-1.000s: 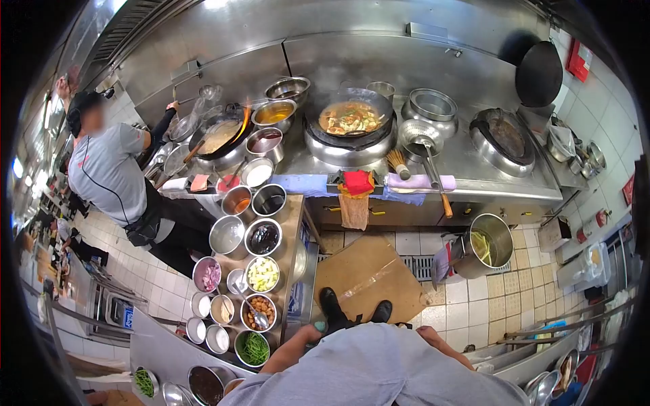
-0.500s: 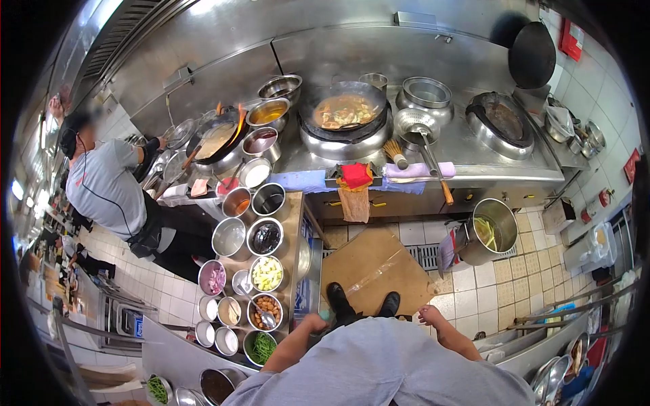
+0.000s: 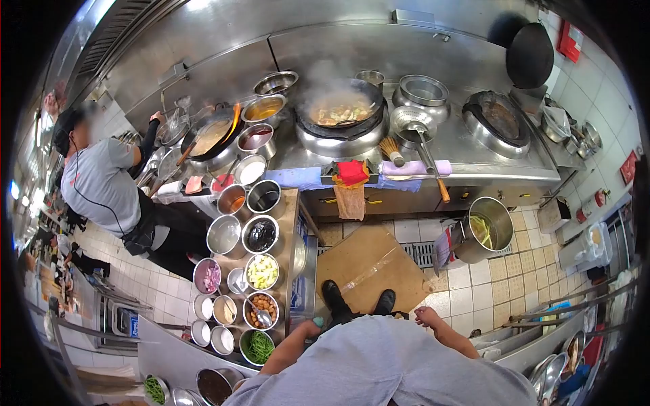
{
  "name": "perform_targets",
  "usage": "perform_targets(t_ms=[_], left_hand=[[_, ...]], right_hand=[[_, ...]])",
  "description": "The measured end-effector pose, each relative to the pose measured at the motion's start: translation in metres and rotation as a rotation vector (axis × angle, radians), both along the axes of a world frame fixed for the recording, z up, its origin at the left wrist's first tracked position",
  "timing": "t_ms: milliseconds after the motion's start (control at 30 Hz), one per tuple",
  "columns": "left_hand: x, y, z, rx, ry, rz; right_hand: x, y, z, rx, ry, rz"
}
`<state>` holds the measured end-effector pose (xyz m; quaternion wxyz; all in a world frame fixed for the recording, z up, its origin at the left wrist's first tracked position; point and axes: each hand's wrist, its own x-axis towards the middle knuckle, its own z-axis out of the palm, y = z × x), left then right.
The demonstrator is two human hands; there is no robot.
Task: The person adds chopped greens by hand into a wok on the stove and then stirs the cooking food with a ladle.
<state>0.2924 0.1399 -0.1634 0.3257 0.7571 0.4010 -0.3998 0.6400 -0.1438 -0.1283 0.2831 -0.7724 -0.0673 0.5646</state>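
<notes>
My left hand (image 3: 310,329) hangs at my left side, closed near the counter of ingredient pots. Something small and pale green (image 3: 318,322) shows at its fingers; I cannot make out what it is. At my right side my right hand (image 3: 426,316) hangs with loosely bent fingers and nothing visible in it. Nearest my left hand are a pot of green vegetable strips (image 3: 260,347) and a pot of brown pieces with a spoon (image 3: 263,310). Ahead, a steaming wok (image 3: 344,110) of food sits on the range, away from both hands.
A co-worker (image 3: 101,176) stands at the left by a wok with a flame (image 3: 233,122). A tall pot (image 3: 491,230) stands on the floor at right. Brown cardboard (image 3: 372,264) lies under my shoes. A strainer and ladle (image 3: 423,145) rest on the range.
The co-worker's arm has reached farther back over the range. Steam above the middle wok is thicker. The view has shifted slightly; my hands hang much as before.
</notes>
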Motion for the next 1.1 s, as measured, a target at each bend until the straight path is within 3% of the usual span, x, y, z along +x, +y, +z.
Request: perform_targets(t_ms=[500,633,1100], left_hand=[[0.029,0.001,0.066,0.127,-0.085,0.07],[0.014,0.005,0.039,0.164,-0.181,0.104],[0.024,-0.001,0.071,0.157,-0.047,0.062]], right_hand=[[-0.002,0.004,-0.01,0.007,-0.058,0.021],[-0.006,0.0,-0.01,0.004,-0.031,0.021],[0.0,0.004,-0.015,0.017,0.002,0.027]])
